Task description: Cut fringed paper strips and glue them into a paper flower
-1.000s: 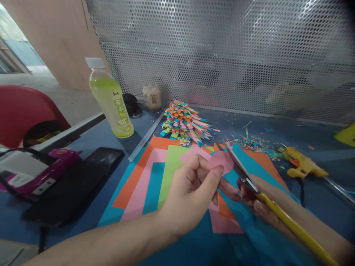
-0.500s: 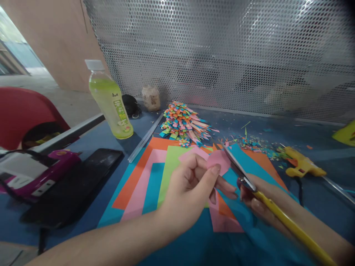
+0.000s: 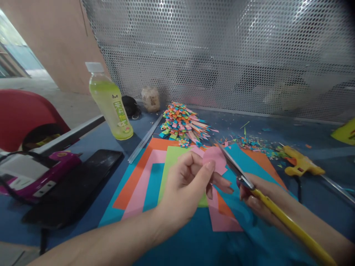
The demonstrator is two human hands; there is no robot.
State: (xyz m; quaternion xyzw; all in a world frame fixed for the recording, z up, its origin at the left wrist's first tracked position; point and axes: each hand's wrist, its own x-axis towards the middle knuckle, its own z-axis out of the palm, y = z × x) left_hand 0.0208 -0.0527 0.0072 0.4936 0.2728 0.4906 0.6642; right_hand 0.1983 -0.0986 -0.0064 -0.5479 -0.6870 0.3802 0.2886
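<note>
Between thumb and fingers, my left hand (image 3: pixel 191 181) pinches a small rounded piece of pink paper (image 3: pixel 215 158). My right hand (image 3: pixel 256 192) grips a pair of scissors (image 3: pixel 244 181) with long yellow handles. The scissor blades point up and left, close to the right edge of the pink paper; whether they touch it I cannot tell. Beneath both hands lie overlapping sheets of coloured paper (image 3: pixel 154 184) in blue, orange, pink and green. Just behind them stands a cone-shaped pile of folded paper strips (image 3: pixel 183 122), with a small paper flower (image 3: pixel 183 142) at its front.
A green drink bottle (image 3: pixel 109 105) stands at the left, near clear glue sticks (image 3: pixel 145 138). A black phone (image 3: pixel 74 184) and a purple-and-white power strip (image 3: pixel 52 173) lie at the near left. Paper scraps (image 3: pixel 257 144) and a yellow glue gun (image 3: pixel 303 162) are at the right.
My left hand and the pink paper have shifted slightly left. The rounded edge of the paper now sits a little apart from the scissor blades. The right hand has barely moved.
</note>
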